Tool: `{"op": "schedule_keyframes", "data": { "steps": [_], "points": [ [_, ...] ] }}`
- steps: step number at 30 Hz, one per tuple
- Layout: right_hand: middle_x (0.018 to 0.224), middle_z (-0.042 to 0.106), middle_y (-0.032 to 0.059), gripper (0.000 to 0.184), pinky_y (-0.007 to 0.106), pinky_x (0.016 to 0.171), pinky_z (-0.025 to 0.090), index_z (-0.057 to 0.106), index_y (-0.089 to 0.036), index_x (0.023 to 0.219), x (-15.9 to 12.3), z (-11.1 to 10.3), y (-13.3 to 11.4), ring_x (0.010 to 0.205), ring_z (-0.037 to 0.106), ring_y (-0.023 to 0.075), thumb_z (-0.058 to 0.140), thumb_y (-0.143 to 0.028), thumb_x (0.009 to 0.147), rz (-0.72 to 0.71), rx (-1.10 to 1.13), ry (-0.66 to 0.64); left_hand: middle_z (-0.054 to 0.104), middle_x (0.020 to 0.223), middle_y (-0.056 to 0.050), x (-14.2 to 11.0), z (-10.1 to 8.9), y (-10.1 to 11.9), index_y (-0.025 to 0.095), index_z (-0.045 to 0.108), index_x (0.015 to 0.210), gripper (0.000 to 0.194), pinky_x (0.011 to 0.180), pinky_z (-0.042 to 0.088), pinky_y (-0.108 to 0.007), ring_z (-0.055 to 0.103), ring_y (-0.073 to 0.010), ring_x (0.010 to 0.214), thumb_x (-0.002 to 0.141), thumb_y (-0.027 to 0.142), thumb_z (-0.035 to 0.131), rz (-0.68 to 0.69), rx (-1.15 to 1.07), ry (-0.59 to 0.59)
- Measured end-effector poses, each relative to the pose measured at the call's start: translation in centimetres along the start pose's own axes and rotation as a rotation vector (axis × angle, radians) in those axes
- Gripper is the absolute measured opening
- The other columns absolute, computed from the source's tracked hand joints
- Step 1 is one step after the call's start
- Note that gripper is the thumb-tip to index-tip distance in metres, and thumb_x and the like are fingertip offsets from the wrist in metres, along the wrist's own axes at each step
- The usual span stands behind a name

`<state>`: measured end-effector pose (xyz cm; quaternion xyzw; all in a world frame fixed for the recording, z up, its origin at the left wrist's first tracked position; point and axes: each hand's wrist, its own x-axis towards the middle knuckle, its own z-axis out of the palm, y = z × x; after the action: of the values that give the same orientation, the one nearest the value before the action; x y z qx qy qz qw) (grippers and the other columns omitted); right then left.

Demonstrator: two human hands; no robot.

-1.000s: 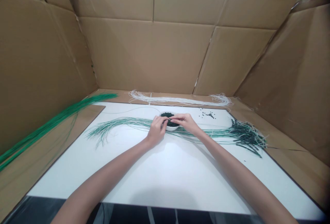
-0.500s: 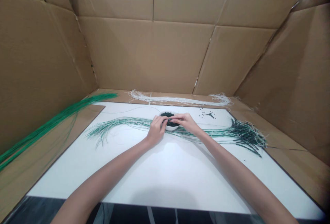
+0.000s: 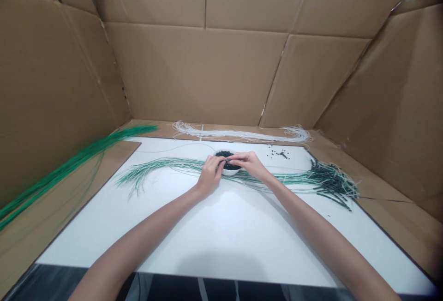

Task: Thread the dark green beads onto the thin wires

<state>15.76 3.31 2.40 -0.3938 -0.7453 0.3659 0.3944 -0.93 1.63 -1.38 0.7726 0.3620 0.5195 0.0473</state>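
Note:
My left hand (image 3: 210,175) and my right hand (image 3: 247,163) meet above a small white bowl (image 3: 230,171) holding dark green beads (image 3: 224,154). Their fingertips pinch what looks like a thin wire over the bowl's rim, though its exact end is too small to make out. Beneath both wrists runs a long bundle of green-and-white wires (image 3: 162,165). Its right end (image 3: 332,183) carries dark beads and fans out.
All this lies on a white board (image 3: 207,231) over a cardboard surface, with cardboard walls (image 3: 194,75) behind and beside it. A white wire bundle (image 3: 242,134) lies along the back, loose dark beads (image 3: 280,154) sit back right, and a bright green bundle (image 3: 69,167) lies left.

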Motion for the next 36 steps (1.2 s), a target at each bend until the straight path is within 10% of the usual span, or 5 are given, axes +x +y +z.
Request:
{"op": "schedule_keyframes", "data": {
  "steps": [29,36],
  "points": [
    [0.069,0.064,0.0033,0.019,0.023,0.057,0.041,0.065,-0.017,0.071,-0.1,0.4,-0.4,0.057,0.052,0.0112,0.051,-0.030,0.074,-0.205,-0.456,0.130,0.058,0.091,-0.004,0.8,-0.7,0.7,0.017,0.050,0.103,0.028,0.069,0.043,-0.026,0.050,-0.0128,0.074,0.075,0.018,0.049,-0.177,-0.041,-0.037],
    [0.070,0.062,0.0032,0.018,0.022,0.059,0.040,0.064,-0.018,0.073,-0.1,0.1,-1.0,0.059,0.052,0.0116,0.049,-0.027,0.076,-0.226,-0.538,0.134,0.060,0.076,0.000,3.4,-1.9,-0.1,0.018,0.060,0.089,0.023,0.054,0.039,-0.020,0.043,-0.0077,0.053,0.067,0.020,0.056,-0.242,-0.107,-0.264]
  ]
}}
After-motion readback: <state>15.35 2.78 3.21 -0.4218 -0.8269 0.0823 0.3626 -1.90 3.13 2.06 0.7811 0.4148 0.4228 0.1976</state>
